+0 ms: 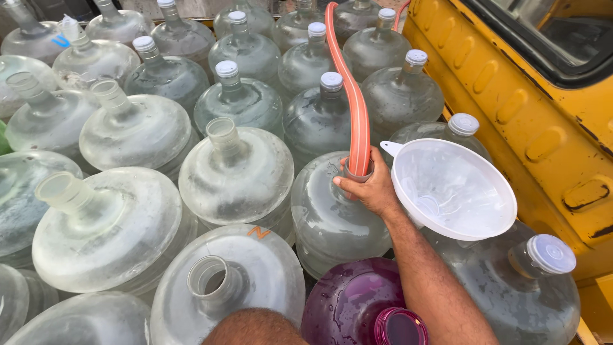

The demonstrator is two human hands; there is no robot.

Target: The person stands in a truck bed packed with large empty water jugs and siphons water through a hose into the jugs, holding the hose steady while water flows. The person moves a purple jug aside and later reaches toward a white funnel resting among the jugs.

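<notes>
Right hand (370, 188) is clamped around the orange hose (357, 108) at the neck of a clear water jug (332, 220), hose end sitting in that neck. The hose runs up and away over the capped jugs (319, 115) behind. A white funnel (453, 188) sits just beside the hand, on its right. A purple jug (361, 300) lies below the forearm. Left hand is out of view; only a bit of arm at the bottom edge.
</notes>
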